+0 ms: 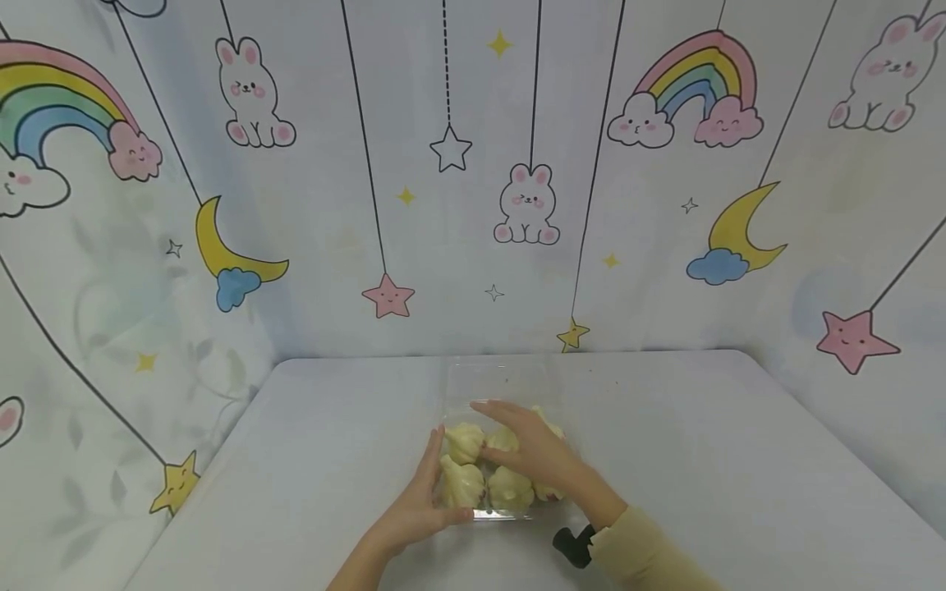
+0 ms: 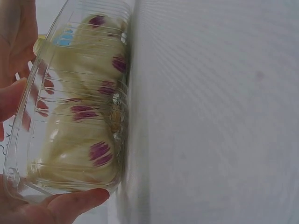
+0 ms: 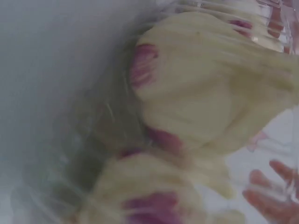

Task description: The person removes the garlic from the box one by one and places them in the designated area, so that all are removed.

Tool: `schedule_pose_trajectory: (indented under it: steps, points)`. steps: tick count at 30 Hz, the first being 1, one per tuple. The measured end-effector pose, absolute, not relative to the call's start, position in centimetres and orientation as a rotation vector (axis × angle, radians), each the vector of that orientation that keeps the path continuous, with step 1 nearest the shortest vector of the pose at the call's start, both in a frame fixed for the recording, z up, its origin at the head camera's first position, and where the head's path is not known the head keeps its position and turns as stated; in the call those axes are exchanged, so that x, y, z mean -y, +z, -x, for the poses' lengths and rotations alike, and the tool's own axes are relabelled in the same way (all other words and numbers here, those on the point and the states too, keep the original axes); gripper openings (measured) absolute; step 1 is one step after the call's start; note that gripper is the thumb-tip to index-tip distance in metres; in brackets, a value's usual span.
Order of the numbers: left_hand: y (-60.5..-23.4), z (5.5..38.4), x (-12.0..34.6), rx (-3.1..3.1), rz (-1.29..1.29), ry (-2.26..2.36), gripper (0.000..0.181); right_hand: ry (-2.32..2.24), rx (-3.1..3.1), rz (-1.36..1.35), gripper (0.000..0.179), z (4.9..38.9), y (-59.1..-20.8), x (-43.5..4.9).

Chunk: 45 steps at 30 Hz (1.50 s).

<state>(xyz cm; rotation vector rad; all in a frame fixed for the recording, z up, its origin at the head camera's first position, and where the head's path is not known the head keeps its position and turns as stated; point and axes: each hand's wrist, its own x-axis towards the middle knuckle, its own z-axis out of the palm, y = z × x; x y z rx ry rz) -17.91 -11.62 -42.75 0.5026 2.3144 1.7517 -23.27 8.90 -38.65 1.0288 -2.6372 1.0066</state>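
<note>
A clear plastic box (image 1: 502,515) with its lid (image 1: 502,379) raised at the back holds several cream-coloured garlic bulbs (image 1: 510,490). Purple streaks mark the bulbs (image 2: 79,144) where they show through the box wall. My left hand (image 1: 417,501) grips the box at its left side, thumb along the front edge and fingers up the left wall. Over the box reaches my right hand (image 1: 539,447), its fingers spread across the back bulbs and its thumb close to the back-left bulb (image 1: 464,443). Part of the right-hand bulbs is hidden beneath it.
The box stands on a white table (image 1: 296,492). Behind it hangs a pale backdrop (image 1: 458,213) printed with bunnies, stars, moons and rainbows. A black piece (image 1: 573,547) sits beside the right sleeve (image 1: 650,550), just in front of the box.
</note>
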Motion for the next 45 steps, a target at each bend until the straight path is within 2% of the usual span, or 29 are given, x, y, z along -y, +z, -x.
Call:
schedule_pose_trajectory:
  steps: [26, 36, 45]
  points:
    - [-42.9, 18.1, 11.8, -2.286, -0.546, 1.753, 0.112, 1.057, 2.708, -1.083, 0.050, 24.5, -39.7, -5.5]
    - [-43.0, 18.1, 11.8, -2.272, -0.526, 1.760, 0.113, 1.112, 2.863, -0.923, 0.051, 24.9, -40.4, -4.4]
    - [-42.9, 18.0, 11.7, -2.251, -0.515, 1.783, 0.114, 1.109, 2.852, -0.927, 0.050, 25.3, -41.1, -3.9]
